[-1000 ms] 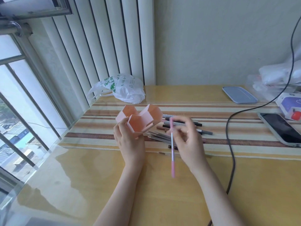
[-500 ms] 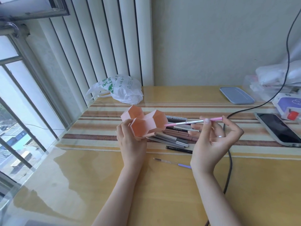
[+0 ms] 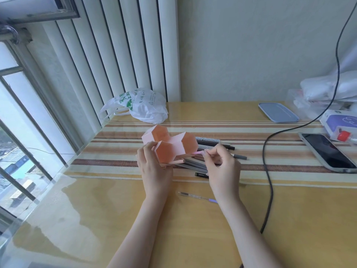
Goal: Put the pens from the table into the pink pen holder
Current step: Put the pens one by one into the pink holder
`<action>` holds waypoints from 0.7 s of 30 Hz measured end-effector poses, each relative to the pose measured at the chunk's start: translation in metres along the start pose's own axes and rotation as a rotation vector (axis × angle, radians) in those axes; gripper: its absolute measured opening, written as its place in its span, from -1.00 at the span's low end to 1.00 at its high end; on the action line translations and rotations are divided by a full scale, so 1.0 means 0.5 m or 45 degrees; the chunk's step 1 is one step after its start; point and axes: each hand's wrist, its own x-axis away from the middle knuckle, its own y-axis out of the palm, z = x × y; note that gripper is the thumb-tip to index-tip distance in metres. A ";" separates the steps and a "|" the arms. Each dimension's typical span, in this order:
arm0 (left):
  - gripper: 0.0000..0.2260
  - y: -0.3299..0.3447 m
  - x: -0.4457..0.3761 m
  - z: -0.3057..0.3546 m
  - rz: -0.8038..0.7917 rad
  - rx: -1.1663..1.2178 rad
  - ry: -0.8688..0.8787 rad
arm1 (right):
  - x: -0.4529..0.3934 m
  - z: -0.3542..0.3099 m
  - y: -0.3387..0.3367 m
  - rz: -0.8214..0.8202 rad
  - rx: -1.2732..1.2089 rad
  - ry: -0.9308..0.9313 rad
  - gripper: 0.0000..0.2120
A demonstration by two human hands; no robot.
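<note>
Near the table's (image 3: pixel 193 229) middle, the left hand (image 3: pixel 154 171) grips the tilted pink pen holder (image 3: pixel 172 146); right hand (image 3: pixel 222 167) pinches a pink pen (image 3: pixel 199 152) at its rightmost opening. Best slide it straight in.

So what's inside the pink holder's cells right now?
The holder, tipped by the left hand, shows three open cells; the parts in view look empty. The right hand holds a pink pen at the right cell's rim. Their deeper ends are hidden.

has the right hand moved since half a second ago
Yes. The right hand has swung left with the pink pen, away from the black cable, toward the pink pen holder.
</note>
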 end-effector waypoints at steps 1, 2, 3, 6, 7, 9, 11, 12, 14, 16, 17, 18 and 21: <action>-0.38 0.000 0.000 0.001 0.002 0.006 0.005 | -0.001 -0.004 -0.002 0.004 -0.011 0.004 -0.82; -0.38 0.000 0.000 0.002 0.003 0.007 0.011 | -0.002 -0.008 -0.004 0.004 -0.024 0.022 -0.86; -0.38 0.000 0.000 0.002 0.005 0.004 0.014 | -0.002 -0.012 -0.005 0.011 -0.032 0.051 -0.92; -0.36 0.001 0.000 0.003 0.025 0.021 -0.042 | -0.005 -0.015 -0.013 0.077 0.041 0.122 -0.86; -0.36 0.001 -0.001 0.003 0.038 0.029 -0.066 | -0.006 -0.014 -0.019 0.024 0.079 0.121 -0.86; -0.39 0.000 -0.003 0.003 0.071 0.027 -0.085 | -0.007 -0.014 -0.028 -0.277 0.110 0.134 -0.89; -0.44 0.000 -0.005 0.002 0.095 0.027 -0.103 | -0.004 -0.021 -0.031 -0.678 0.170 0.127 -0.96; -0.46 -0.001 -0.006 0.000 0.102 0.032 -0.117 | 0.001 -0.024 -0.029 -0.848 0.242 0.110 -0.90; -0.47 -0.001 -0.008 -0.001 0.109 0.035 -0.124 | 0.008 -0.029 -0.026 -1.105 0.423 0.081 -0.80; -0.46 -0.001 -0.008 -0.003 0.107 0.029 -0.126 | 0.011 -0.034 -0.022 -1.237 0.537 0.084 -0.78; -0.45 -0.001 -0.008 -0.003 0.106 0.024 -0.127 | 0.012 -0.035 -0.021 -1.255 0.545 0.102 -0.78; -0.46 -0.001 -0.008 -0.002 0.105 0.022 -0.127 | 0.012 -0.037 -0.021 -1.253 0.533 0.114 -0.79; -0.46 -0.001 -0.006 0.003 0.090 0.031 -0.128 | 0.013 -0.040 -0.023 -1.235 0.503 0.083 -0.83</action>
